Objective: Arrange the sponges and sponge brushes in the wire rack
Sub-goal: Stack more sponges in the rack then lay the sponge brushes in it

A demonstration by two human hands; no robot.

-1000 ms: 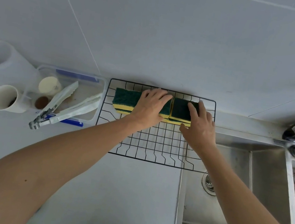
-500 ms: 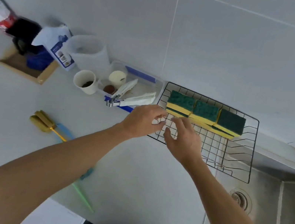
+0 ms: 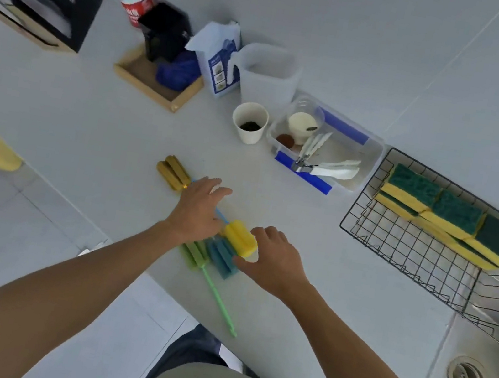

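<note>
Several sponge brushes lie on the white counter near its front edge: a yellow sponge head point(image 3: 240, 238), a blue one point(image 3: 222, 257), a green one point(image 3: 195, 255) with a long green handle, and an olive-yellow one point(image 3: 173, 172) further left. My left hand point(image 3: 197, 210) hovers over them with fingers spread, holding nothing. My right hand point(image 3: 275, 262) is open just right of the yellow and blue heads, thumb near the blue one. Green-and-yellow sponges point(image 3: 454, 219) stand in a row at the back of the black wire rack point(image 3: 410, 248), far right.
A clear box point(image 3: 368, 162) with tongs and a small cup sits left of the rack. A white paper cup point(image 3: 250, 123), a jug point(image 3: 270, 73), a bag, a wooden tray point(image 3: 156, 87) and a bottle stand behind. The steel sink point(image 3: 474, 375) is at lower right.
Both hands have left the sponges in the rack and moved left and toward me, down to the sponge brushes on the counter. My view has swung left.
</note>
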